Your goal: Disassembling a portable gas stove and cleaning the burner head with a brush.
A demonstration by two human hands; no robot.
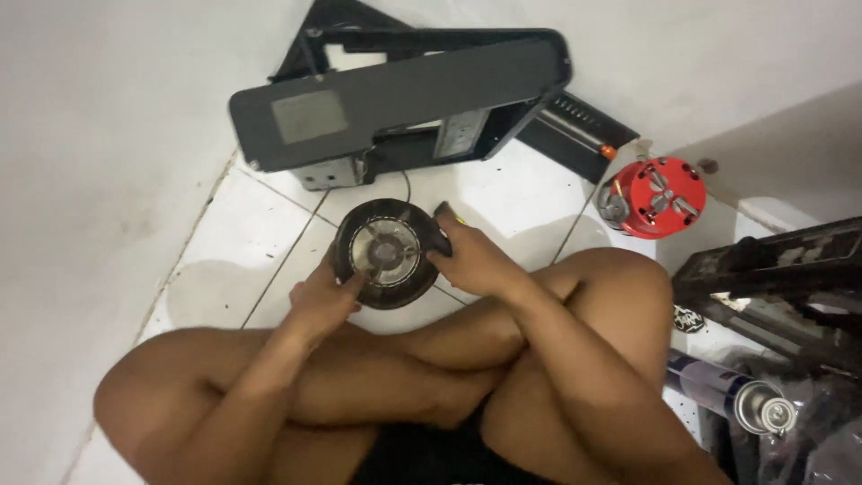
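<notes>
Hands meet over a round dark motor-like part (388, 253), which is held just above the white tiled floor (251, 242), in front of the person's crossed legs (377, 386). The left hand (323, 301) supports the part from the near left side, fingers curled against its rim and one fingertip resting on the silvery inner face. The right hand (467, 256) is closed over the right edge of the rim, thumb lying across the top. Both hands thus grip the same part; holding it from opposite sides keeps the face turned up toward the camera, apparently for steadiness. Whether the underside rests on the floor cannot be determined.

Just beyond the part lies a long dark grey housing (404, 99), tilted across the corner where the floor meets the white wall (108, 108). Its open underside and a small metal bracket face the person. A thin cable appears to run from the housing toward the part, which may explain why the part is kept close to it.

To the right, well apart from the hands, a red canister (660, 198) with a burner-like metal head stands near the wall. A spray can (727, 391) lies on its side beside the right knee, next to dark clutter (781, 269).
</notes>
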